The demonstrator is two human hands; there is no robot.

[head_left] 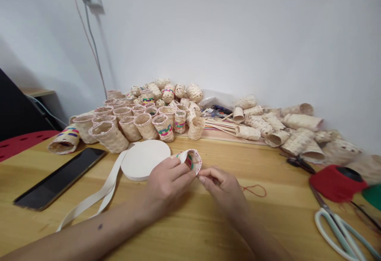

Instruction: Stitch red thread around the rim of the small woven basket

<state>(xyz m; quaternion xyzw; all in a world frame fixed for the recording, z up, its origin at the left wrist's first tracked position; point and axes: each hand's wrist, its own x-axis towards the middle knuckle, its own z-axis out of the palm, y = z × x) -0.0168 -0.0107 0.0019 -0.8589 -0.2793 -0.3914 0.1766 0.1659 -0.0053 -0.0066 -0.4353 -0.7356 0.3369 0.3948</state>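
Observation:
My left hand (pixel 171 179) is wrapped round a small woven bamboo basket (pixel 195 160), tilted so that its mouth faces right. Pink-red stitches run along the basket's pale rim, and coloured strips show inside. At the lower edge of that rim, my right hand (pixel 222 187) is closed in a pinch with thumb and forefinger. What sits between those fingertips is too small to make out. A loop of red thread (pixel 257 190) lies on the table just right of this hand, its other end hidden behind the hand.
A roll of white tape (pixel 145 160) lies left of my hands, beside a dark phone (pixel 61 177). Several rimmed baskets (pixel 111 136) stand behind. More woven pieces (pixel 297 142) are heaped at the right, near scissors (pixel 336 225) and a red thread spool (pixel 336 183).

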